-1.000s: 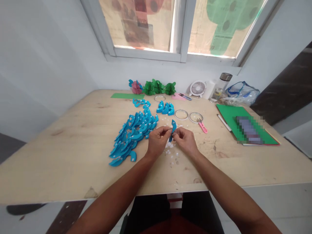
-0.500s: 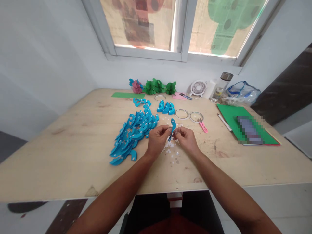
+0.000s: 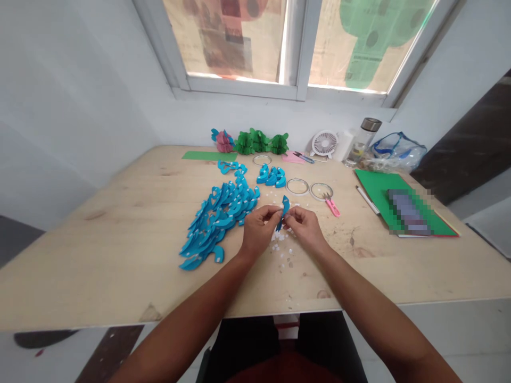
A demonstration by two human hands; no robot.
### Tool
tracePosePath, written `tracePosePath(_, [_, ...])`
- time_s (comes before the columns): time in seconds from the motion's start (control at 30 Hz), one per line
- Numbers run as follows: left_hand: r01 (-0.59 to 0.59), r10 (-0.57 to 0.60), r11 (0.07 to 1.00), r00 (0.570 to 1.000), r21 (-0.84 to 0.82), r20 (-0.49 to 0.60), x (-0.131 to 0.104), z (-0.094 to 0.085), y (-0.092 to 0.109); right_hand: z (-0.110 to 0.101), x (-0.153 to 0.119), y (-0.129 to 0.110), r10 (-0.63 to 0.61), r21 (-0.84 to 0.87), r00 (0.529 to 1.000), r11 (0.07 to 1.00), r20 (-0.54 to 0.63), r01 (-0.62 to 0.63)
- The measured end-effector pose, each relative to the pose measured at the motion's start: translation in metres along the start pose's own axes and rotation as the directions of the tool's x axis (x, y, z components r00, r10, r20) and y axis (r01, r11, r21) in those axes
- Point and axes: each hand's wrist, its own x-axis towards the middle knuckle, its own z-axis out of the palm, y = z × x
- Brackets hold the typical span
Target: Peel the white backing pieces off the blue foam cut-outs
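Note:
A curved blue paper piece point(image 3: 286, 204) stands upright between my two hands, over the middle of the table. My left hand point(image 3: 260, 229) pinches it from the left, fingers closed. From the right, my right hand point(image 3: 304, 226) grips the same piece with thumb and fingertips. Small white scraps point(image 3: 281, 249) lie on the wood beneath and in front of my fingers. Left of my hands spreads a large pile of blue curved pieces point(image 3: 217, 218) with white patches. Three more small blue stacks point(image 3: 272, 175) sit behind my hands.
Pink-handled snips point(image 3: 332, 206) lie by two rolls of tape point(image 3: 297, 186). A green folder point(image 3: 383, 191) with a blurred object is at the right. Along the back are green paper shapes point(image 3: 259, 142), a small fan point(image 3: 324, 143) and a bottle point(image 3: 362, 142).
The blue piece between my fingers has turned slightly and its upper end sits a little further right. My hands have barely moved.

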Motion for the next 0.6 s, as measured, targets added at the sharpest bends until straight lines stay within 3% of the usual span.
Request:
tracePosePath(0.23, [-0.127,0.123,0.981,0.992,0.147,0.035,-0.0026,-0.0008,-0.0011,0.0006,0.0014,0.0027,0.030,0.056,0.999,0.998,0.012,-0.030])
tracePosePath(0.4, [-0.054,0.054,0.997,0.999,0.050,0.004,-0.0002,-0.0005,-0.0026,0.0010,0.0008,0.0005,0.049,0.137,0.999,0.989,0.017,-0.051])
tracePosePath(0.6, [0.008,-0.009,1.000,1.000,-0.009,-0.013,0.0020,0.0000,-0.0040,0.0003,-0.0016,-0.0055,0.040,0.115,0.999,0.993,0.004,-0.040])
